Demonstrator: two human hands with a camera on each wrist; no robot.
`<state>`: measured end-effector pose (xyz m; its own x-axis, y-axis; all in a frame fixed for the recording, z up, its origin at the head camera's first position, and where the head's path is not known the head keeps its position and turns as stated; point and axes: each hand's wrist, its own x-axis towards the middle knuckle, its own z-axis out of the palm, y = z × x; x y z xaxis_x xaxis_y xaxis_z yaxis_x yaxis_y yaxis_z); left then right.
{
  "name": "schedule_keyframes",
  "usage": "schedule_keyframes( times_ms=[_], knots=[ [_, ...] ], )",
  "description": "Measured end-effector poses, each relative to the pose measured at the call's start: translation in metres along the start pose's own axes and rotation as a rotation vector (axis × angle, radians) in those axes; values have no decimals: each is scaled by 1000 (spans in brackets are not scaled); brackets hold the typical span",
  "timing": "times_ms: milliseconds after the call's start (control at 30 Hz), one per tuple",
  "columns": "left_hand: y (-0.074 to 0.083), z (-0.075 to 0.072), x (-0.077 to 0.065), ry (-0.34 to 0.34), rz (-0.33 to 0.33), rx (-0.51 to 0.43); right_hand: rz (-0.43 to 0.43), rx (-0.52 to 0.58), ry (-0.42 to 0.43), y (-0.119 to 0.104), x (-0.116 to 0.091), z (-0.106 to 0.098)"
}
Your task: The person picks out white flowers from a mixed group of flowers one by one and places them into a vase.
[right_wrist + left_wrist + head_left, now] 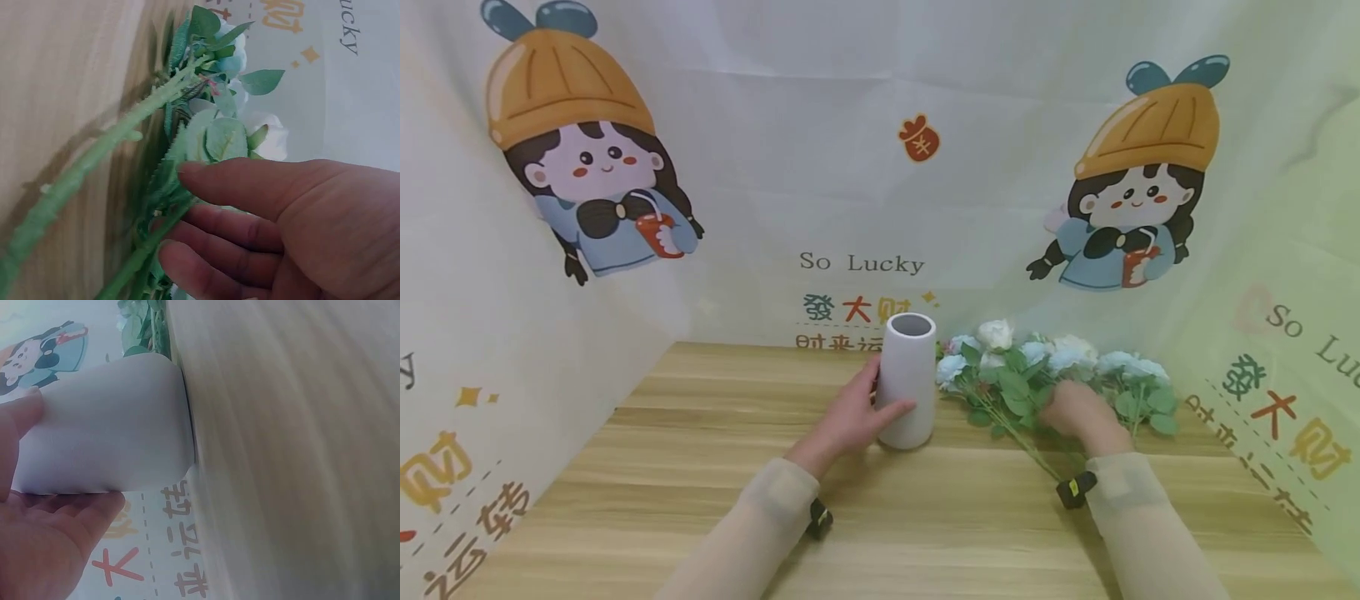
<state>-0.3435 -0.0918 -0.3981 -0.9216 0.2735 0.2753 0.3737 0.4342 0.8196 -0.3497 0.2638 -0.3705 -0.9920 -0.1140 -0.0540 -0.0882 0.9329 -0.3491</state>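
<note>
A smooth white vase (907, 383) stands upright on the wooden table. My left hand (857, 414) holds it from the left, with the thumb on its near side and the fingers around the back. In the left wrist view, the vase (106, 425) appears sideways between thumb and fingers. To the right lie several artificial roses (1015, 379) with pale blue and white blooms and green leaves. My right hand (1081, 417) is among them. In the right wrist view, its thumb and curled fingers close around a green rose stem (140, 256); leaves partly hide the contact.
Another thick green stem (94, 156) runs past the right hand. The wooden tabletop (700, 467) extends in front and to the left. Behind it hangs a printed cloth (820, 167) with cartoon figures, which also encloses both sides.
</note>
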Motion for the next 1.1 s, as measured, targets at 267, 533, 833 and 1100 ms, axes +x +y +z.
schedule_keyframes(
  times_ms=[267, 533, 833, 1100],
  knots=[
    [-1, 0, -2, -9, -8, 2, 13, -20, 0, 8, 9, 9],
    [0, 0, 0, -17, 2, 9, 22, 37, -1, -3, -2, -4],
    [0, -1, 0, -20, 3, 19, -3, 23, 38, -2, -1, -7],
    [0, 0, 0, -17, 6, 20, -42, 32, 103, -10, -4, -13]
  ],
)
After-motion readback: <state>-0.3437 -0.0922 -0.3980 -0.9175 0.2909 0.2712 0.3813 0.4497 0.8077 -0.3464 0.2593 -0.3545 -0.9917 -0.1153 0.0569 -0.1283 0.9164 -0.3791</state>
